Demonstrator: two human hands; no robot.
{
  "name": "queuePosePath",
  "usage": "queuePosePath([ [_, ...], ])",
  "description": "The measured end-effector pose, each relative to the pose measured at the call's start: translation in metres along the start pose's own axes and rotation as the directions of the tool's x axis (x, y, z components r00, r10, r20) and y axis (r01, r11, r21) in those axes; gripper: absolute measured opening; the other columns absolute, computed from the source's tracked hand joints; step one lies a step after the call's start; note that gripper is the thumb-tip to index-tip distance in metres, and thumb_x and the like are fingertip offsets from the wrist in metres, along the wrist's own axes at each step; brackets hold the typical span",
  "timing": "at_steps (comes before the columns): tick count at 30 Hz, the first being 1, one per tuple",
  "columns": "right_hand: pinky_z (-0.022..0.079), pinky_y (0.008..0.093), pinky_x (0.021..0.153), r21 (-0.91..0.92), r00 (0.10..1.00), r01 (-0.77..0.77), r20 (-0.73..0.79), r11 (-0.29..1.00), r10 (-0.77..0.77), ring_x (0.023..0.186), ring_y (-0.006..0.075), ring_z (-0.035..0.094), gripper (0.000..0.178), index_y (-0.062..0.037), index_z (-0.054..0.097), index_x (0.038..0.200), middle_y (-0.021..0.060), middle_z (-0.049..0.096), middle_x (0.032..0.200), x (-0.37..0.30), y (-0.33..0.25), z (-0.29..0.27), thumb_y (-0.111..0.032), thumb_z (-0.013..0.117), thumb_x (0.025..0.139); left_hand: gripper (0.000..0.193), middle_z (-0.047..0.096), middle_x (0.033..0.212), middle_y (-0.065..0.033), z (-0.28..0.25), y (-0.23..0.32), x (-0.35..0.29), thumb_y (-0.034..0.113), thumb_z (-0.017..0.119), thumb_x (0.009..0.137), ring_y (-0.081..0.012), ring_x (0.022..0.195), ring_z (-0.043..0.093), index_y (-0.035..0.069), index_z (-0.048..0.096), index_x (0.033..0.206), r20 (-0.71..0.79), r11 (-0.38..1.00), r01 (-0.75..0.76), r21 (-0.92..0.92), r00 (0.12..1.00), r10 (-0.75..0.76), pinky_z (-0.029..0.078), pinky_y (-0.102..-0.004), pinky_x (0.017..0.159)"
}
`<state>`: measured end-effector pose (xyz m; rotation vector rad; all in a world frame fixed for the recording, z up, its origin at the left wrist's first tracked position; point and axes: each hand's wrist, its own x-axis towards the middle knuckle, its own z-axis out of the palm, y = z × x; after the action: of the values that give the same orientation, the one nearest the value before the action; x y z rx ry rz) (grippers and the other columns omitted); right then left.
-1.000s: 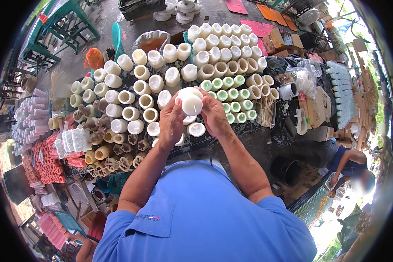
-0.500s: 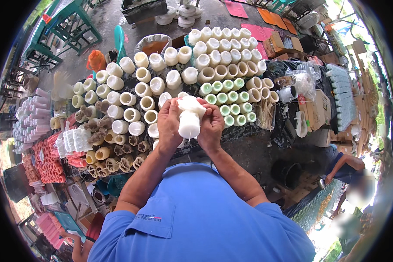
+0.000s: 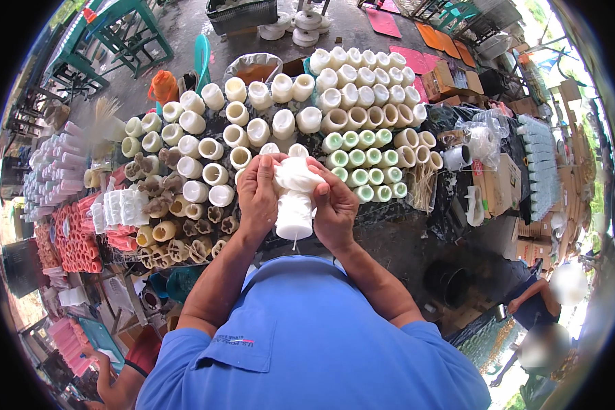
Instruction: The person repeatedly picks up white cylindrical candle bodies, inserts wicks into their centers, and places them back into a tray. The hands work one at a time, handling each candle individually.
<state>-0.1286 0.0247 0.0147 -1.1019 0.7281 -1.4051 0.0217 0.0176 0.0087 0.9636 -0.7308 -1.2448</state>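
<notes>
A white pillar candle [image 3: 294, 222], its wick sticking out toward my chest, is held up between my two hands in front of me. Its far part is inside a wrinkled, folded-back white piece [image 3: 298, 175] that looks like a soft rubber mould. On the left side, my left hand [image 3: 258, 195] is closed on this white piece, thumb on top. From the right, the fingers of my right hand [image 3: 335, 207] grip the same piece. Just beyond my hands stand rows of cream wax cylinders [image 3: 257, 132]. Pale green cups [image 3: 356, 157] stand to their right.
Brown flower-shaped moulds [image 3: 199, 247] and red-pink tubes [image 3: 75, 232] fill the table's left side. Cardboard boxes [image 3: 506, 179] and clear plastic bags [image 3: 482, 133] lie at the right. A sack [image 3: 254, 67] stands behind the table. Other people are at the lower left and lower right.
The candle has come slightly nearer my chest, with both hands still on it. The fold of white material has shifted between my fingers. The whole view has swung a little.
</notes>
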Motion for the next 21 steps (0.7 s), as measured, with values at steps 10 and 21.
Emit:
queuePosePath([
  [10,0.060,0.0286,0.071,0.274,0.866,-0.328,-0.295,0.904,0.404,0.079,0.0115,0.070,0.039,0.0022,0.072,0.107,0.0065,0.076,0.095,0.031,0.018,-0.001,-0.035,0.061,0.111,0.048,0.074,0.108,-0.0125,0.000,-0.032,0.011,0.041,0.051,0.115,-0.0131,0.092,0.070,-0.004,0.069,0.117,-0.049,0.987,0.134,-0.085,0.989,-0.139,0.058,-0.0313,0.086],
  [21,0.057,0.0290,0.091,-0.034,0.948,-0.128,-0.297,0.991,0.113,0.100,0.0121,0.068,0.025,0.0023,0.070,0.115,0.0092,0.076,0.117,0.031,0.005,-0.012,-0.019,0.057,0.114,0.036,0.071,0.124,-0.0113,0.018,-0.041,0.001,0.028,0.046,0.118,-0.0140,0.109,0.069,-0.001,0.065,0.131,0.017,0.988,0.086,-0.132,0.996,-0.084,0.058,-0.0296,0.094],
])
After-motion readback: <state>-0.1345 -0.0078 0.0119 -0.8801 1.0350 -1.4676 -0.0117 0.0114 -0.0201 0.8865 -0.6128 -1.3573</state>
